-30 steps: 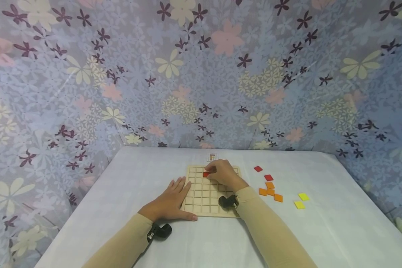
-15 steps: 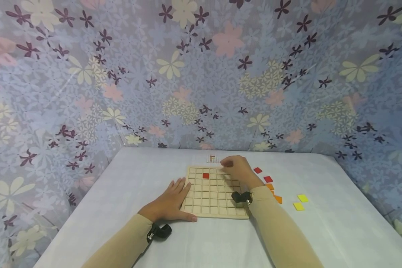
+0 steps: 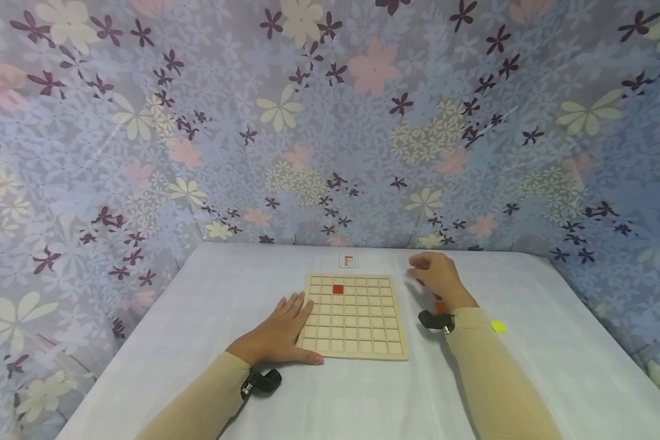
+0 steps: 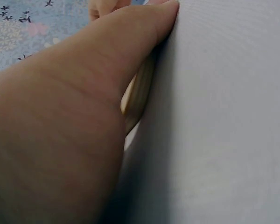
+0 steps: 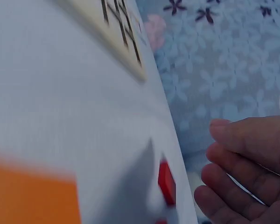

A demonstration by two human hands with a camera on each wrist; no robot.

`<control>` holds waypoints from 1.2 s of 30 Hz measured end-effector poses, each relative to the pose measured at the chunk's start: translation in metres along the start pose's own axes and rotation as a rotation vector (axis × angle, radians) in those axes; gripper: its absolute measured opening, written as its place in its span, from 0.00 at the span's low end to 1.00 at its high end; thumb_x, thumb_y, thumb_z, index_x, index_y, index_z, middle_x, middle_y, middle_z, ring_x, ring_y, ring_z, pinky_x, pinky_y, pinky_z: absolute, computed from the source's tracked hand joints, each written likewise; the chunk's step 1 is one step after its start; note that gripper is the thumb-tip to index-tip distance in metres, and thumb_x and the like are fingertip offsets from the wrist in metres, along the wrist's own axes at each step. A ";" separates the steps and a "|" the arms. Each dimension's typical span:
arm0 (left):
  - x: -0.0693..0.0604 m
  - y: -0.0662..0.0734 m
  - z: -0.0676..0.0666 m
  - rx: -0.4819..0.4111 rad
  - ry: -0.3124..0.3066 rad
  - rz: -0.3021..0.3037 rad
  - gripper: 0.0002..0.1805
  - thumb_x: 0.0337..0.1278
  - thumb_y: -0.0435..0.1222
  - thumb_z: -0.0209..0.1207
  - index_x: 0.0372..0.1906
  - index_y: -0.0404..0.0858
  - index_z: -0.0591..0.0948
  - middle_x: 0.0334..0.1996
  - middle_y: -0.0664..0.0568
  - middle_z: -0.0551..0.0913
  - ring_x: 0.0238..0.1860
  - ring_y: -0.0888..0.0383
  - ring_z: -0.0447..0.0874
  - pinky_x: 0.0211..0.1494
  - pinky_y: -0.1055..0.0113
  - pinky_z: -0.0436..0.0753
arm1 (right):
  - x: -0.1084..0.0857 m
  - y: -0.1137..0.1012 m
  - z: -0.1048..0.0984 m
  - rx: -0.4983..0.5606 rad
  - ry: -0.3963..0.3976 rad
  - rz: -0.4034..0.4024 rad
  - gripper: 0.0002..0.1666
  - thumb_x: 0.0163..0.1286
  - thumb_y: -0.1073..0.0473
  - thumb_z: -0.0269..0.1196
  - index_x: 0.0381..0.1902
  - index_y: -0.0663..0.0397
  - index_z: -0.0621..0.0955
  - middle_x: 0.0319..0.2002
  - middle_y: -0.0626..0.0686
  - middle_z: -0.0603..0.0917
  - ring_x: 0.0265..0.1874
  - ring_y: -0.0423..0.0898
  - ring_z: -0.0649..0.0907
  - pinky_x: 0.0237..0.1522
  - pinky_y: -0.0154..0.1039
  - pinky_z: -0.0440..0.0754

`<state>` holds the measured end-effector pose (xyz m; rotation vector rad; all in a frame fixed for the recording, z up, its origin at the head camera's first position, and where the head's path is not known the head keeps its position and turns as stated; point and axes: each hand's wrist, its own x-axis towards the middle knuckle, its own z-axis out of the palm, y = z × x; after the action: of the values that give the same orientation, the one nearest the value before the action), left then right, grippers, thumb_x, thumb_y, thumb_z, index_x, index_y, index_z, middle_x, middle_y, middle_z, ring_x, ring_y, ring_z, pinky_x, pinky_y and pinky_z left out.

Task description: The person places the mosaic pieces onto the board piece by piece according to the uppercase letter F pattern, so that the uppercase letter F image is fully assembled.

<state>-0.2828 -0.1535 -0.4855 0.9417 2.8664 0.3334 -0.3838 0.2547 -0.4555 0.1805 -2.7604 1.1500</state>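
Note:
A wooden grid board (image 3: 357, 316) lies on the table with one red tile (image 3: 338, 289) in a cell of its upper part. My left hand (image 3: 280, 330) rests at the board's left edge, fingers spread and thumb along the near corner. To the right of the board, my right hand (image 3: 440, 278) hovers over loose red tiles, its fingers loosely bent. In the right wrist view nothing is between the fingers of the right hand (image 5: 247, 172), and a red tile (image 5: 167, 183) lies beside them.
Behind the board lies a small printed card (image 3: 349, 261). Orange tiles (image 3: 441, 307) are partly hidden under the right wrist, and a yellow tile (image 3: 498, 326) lies farther right. A flowered cloth (image 3: 330, 122) hangs behind the table.
My right hand has let go of the red tile on the board and moved right, over the loose tiles. The left hand has stayed where it was.

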 end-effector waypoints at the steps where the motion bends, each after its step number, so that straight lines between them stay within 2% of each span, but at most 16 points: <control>1: 0.000 0.000 0.000 -0.001 0.002 0.000 0.75 0.47 0.83 0.55 0.85 0.33 0.49 0.84 0.34 0.41 0.83 0.41 0.36 0.81 0.46 0.40 | -0.001 0.003 -0.003 -0.008 0.004 0.010 0.22 0.73 0.57 0.71 0.60 0.63 0.85 0.53 0.64 0.88 0.52 0.60 0.86 0.56 0.58 0.81; 7: -0.001 0.000 0.001 0.003 0.000 -0.009 0.75 0.46 0.84 0.53 0.86 0.34 0.48 0.84 0.36 0.40 0.83 0.43 0.35 0.81 0.47 0.38 | -0.008 0.021 -0.019 -0.044 0.010 0.070 0.24 0.73 0.56 0.71 0.60 0.66 0.84 0.56 0.67 0.86 0.57 0.64 0.83 0.59 0.60 0.79; 12: -0.001 0.000 0.001 -0.007 0.001 -0.010 0.75 0.46 0.84 0.54 0.86 0.35 0.48 0.84 0.37 0.39 0.83 0.43 0.35 0.81 0.47 0.38 | -0.012 0.031 -0.023 -0.068 -0.023 0.119 0.26 0.71 0.55 0.73 0.59 0.67 0.84 0.54 0.67 0.85 0.54 0.64 0.82 0.57 0.60 0.81; 16: -0.001 0.001 -0.001 -0.009 0.001 -0.009 0.75 0.46 0.83 0.55 0.86 0.34 0.48 0.84 0.36 0.40 0.83 0.42 0.35 0.81 0.47 0.39 | -0.011 0.034 -0.020 -0.078 -0.056 0.116 0.28 0.68 0.55 0.75 0.59 0.68 0.84 0.53 0.65 0.86 0.52 0.62 0.84 0.55 0.58 0.82; 21: -0.001 0.002 -0.002 -0.006 -0.006 -0.009 0.75 0.47 0.83 0.54 0.86 0.34 0.48 0.84 0.36 0.39 0.83 0.42 0.35 0.81 0.47 0.38 | -0.009 0.036 -0.015 -0.099 -0.080 0.097 0.29 0.66 0.57 0.77 0.60 0.68 0.84 0.55 0.66 0.85 0.54 0.62 0.83 0.58 0.58 0.81; 36: -0.001 0.004 -0.005 -0.021 0.000 -0.002 0.74 0.48 0.81 0.57 0.85 0.32 0.50 0.83 0.34 0.42 0.83 0.39 0.37 0.81 0.44 0.40 | -0.011 0.030 -0.008 -0.129 -0.044 0.092 0.22 0.69 0.62 0.74 0.57 0.66 0.86 0.51 0.64 0.87 0.51 0.60 0.84 0.57 0.58 0.81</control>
<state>-0.2803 -0.1517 -0.4801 0.9353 2.8575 0.3619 -0.3772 0.2814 -0.4727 0.0647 -2.8975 0.9944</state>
